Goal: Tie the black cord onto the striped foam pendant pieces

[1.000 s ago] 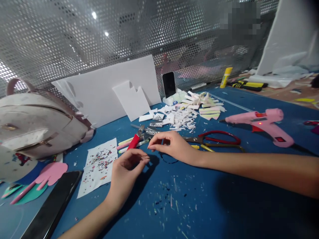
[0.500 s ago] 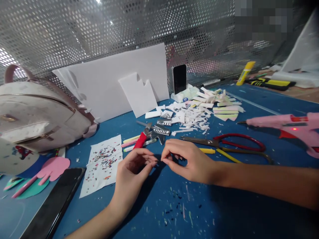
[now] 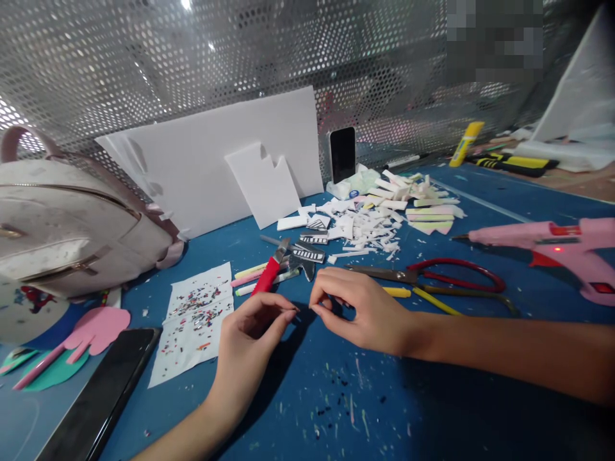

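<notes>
- Right now, head view: the left hand (image 3: pixel 250 336) and right hand (image 3: pixel 368 307) meet fingertip to fingertip over the middle of the blue table (image 3: pixel 432 410), each pinched together; whether anything sits between them, I cannot tell.
- Just beyond lie a red cutter (image 3: pixel 269 274) and red-handled scissors (image 3: pixel 432 275).
- Toward the left edge lies a speckled white paper (image 3: pixel 192 323); a pink glue gun (image 3: pixel 552 246) rests at the right edge.

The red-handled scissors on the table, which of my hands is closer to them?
Right. Your right hand lies just below the blades of the red-handled scissors, almost touching them. Your left hand is farther off, on the far side of the right hand, near the red knife.
</notes>
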Available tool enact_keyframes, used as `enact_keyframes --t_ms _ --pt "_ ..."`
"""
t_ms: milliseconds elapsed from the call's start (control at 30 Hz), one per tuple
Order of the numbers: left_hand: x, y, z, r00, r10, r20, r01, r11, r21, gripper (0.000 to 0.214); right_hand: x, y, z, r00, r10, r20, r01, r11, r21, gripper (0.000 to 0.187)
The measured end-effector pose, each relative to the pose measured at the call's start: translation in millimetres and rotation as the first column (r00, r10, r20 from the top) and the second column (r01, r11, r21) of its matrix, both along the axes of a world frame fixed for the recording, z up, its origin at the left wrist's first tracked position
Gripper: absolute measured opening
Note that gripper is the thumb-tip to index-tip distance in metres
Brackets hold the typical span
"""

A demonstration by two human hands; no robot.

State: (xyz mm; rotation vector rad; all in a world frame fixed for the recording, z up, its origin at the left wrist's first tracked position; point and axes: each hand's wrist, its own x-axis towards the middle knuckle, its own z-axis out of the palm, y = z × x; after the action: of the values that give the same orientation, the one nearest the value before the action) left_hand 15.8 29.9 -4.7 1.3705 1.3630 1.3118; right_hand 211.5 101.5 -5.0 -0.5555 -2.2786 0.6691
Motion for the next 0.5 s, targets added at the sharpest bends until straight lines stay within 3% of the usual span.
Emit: enact_keyframes --t_ms 500 --pt "0.7 -0.5 1.7 0.999 0.010 -0.037 -0.010 1.000 0.000 0.003 -0.1 0.9 -1.9 0.999 -0.009 0.041 0.008 1.000 0.024 0.008"
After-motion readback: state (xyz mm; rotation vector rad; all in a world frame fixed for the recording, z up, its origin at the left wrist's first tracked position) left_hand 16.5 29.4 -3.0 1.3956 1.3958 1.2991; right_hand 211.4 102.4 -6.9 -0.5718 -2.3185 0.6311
